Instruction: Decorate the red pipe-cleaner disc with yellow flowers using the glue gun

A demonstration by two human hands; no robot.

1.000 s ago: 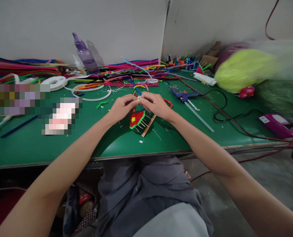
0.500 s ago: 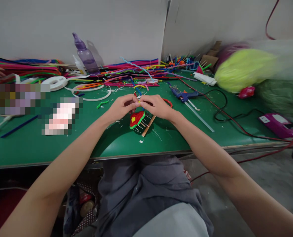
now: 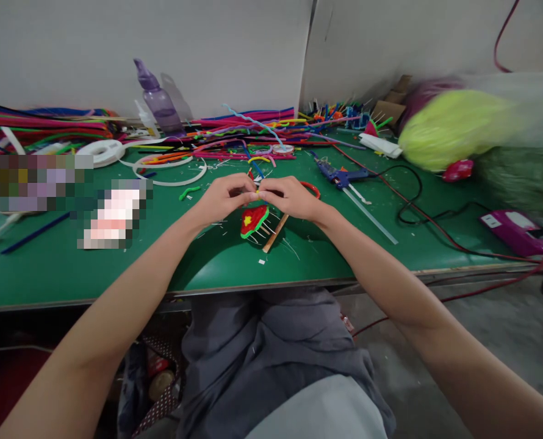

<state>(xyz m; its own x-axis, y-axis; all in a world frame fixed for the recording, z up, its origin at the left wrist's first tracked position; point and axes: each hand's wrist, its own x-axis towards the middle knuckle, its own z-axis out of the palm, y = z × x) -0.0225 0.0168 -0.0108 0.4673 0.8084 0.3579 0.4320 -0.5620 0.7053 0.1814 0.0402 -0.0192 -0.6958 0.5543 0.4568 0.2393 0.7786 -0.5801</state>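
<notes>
My left hand [image 3: 229,196] and my right hand [image 3: 290,196] meet over the green table. Thumbs and fingertips of both pinch a small yellow piece [image 3: 257,194], mostly hidden by the fingers. Just below them is a red shape with a green edge and a yellow patch [image 3: 255,221]; white spikes stick out from its lower right side. Whether it is joined to the yellow piece cannot be seen. Beside it a flat wooden stick [image 3: 275,235] lies slanted under my right hand. A red curved pipe cleaner [image 3: 312,188] shows behind that hand.
Bundles of coloured pipe cleaners [image 3: 244,131] lie along the wall, near a purple bottle [image 3: 162,110]. A blue glue gun [image 3: 342,177] with its cable lies to the right. White tape rolls [image 3: 101,152] sit left. Plastic bags [image 3: 454,131] and a purple device [image 3: 518,231] are far right.
My hands keep nearly the same pinch and place. Another person's hand at the far left has gone out of view, and a white strip there has shifted.
</notes>
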